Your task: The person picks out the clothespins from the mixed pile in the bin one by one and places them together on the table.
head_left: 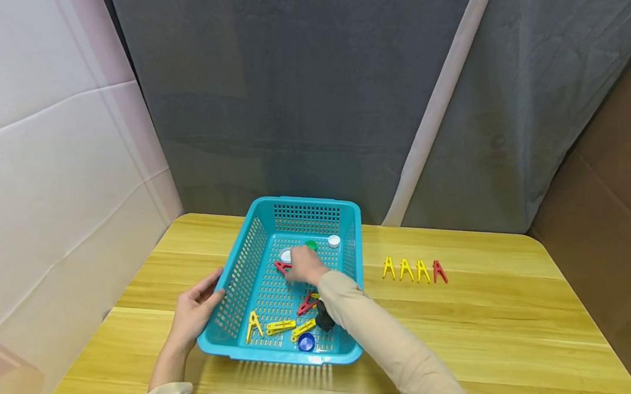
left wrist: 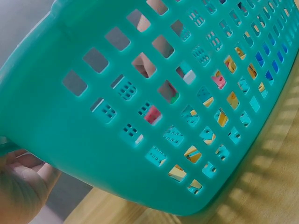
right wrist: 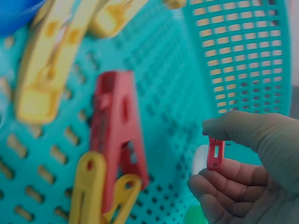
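Watching remotely, I see the right hand [head_left: 304, 265] pinching a red clip [right wrist: 215, 164] inside the basket [head_left: 280, 353] the left hand [head_left: 192, 311] grips; four clips [head_left: 420, 267] on the table [head_left: 510, 306] look done, several yellow clips [head_left: 280, 324] inside seem to remain.

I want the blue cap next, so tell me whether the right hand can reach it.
Probably yes: the blue cap lies uncovered at the near end of the open basket, a yellow clip close by. The right hand would likely have to release a red clip first.
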The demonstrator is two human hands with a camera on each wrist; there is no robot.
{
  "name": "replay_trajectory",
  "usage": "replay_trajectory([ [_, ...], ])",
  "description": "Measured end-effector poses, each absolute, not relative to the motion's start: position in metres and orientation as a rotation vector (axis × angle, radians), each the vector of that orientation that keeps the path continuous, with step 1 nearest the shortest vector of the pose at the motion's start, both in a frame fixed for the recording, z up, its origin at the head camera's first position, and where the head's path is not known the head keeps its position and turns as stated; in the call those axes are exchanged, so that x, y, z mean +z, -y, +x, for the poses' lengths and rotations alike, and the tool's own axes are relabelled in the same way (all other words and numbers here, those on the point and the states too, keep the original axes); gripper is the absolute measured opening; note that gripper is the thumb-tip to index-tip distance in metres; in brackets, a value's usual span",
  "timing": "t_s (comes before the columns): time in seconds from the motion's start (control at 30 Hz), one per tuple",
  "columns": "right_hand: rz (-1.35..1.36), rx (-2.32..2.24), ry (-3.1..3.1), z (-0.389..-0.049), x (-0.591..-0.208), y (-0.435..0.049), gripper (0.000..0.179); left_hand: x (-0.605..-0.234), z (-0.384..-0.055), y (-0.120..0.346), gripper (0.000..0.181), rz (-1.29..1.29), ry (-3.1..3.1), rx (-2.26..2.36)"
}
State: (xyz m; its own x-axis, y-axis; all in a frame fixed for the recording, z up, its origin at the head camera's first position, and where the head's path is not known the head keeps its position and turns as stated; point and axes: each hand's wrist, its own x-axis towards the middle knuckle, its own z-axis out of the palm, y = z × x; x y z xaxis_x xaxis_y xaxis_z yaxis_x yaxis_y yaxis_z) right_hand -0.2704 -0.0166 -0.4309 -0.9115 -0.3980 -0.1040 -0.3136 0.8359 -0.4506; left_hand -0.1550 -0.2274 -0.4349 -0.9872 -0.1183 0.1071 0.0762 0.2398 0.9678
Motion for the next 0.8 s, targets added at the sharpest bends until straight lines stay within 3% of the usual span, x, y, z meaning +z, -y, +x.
replay_trajectory([
  [0.23,-0.595,-0.695,-2.912,-0.271,-0.415,0.012,0.052,-0.435,-0.155,0.227,0.045,0.034,2.348,-1.853],
  [0.8,-0.422,-1.099,-2.920,-0.259,-0.371,-0.038,0.031,-0.436,-0.154,0.227,0.043,0.009,2.347,-1.807],
])
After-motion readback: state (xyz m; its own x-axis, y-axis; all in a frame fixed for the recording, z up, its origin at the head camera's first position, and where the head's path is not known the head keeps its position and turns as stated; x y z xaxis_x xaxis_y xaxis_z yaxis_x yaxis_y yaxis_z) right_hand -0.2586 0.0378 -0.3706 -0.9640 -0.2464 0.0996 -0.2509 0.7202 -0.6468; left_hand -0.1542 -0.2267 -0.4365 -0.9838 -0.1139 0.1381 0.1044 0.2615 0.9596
